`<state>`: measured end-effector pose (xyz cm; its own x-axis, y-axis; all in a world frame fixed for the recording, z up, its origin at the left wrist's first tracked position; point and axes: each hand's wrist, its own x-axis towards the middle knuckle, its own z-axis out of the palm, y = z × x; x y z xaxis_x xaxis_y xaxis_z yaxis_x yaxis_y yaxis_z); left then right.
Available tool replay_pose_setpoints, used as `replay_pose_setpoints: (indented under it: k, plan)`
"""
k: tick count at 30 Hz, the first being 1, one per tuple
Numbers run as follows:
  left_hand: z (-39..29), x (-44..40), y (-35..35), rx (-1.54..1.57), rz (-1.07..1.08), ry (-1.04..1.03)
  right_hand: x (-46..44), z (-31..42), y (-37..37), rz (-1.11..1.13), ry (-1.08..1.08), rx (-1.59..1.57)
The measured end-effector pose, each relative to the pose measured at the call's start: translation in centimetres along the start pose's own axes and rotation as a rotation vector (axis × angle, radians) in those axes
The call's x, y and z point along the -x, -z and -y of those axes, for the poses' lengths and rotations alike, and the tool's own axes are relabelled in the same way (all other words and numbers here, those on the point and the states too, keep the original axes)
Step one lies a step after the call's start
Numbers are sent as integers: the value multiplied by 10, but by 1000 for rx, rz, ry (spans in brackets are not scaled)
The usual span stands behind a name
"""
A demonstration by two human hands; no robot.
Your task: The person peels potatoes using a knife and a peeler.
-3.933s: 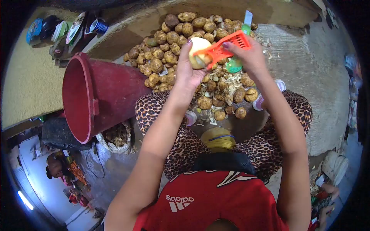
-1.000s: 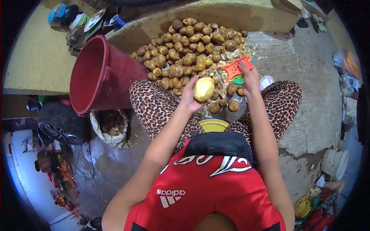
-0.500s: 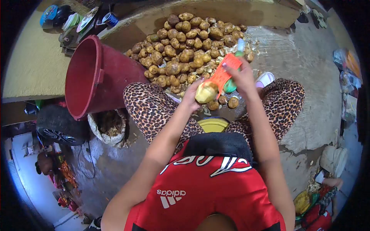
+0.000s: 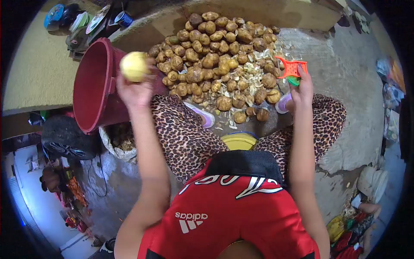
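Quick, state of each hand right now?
Left hand: closed, holding a round, pale-yellow peeled tuber.
Right hand: closed, holding an orange plastic peeler and a green plastic piece.

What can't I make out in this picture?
All in the head view:
Left hand: fingers blurred, partly behind the pale vegetable.
Green tool: partly covered by the right hand.
Red bucket: bottom hidden by its near wall.
Yellow object: partly hidden by the black pouch.

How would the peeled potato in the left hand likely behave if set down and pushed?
The potato would probably roll, given its rounded outline. It may be slippery, as its visible surface looks bare of skin. It seems firm: no sag shows in the left hand.
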<state>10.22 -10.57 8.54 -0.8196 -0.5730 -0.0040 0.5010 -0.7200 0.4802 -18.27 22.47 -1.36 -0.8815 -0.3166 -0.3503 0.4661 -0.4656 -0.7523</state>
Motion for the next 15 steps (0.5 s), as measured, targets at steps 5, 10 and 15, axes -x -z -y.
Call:
replay_pose_setpoints:
  k: [5,10,15]
  plan:
    - [-152,-8,50,-58,-339,-527,-5,-4,4,21,27,3]
    - [-176,-6,74,179,-692,-737,-2,-5,1,4,31,-8]
    - [-151,-18,59,-246,-585,-594,-3,10,-13,8,-85,-38]
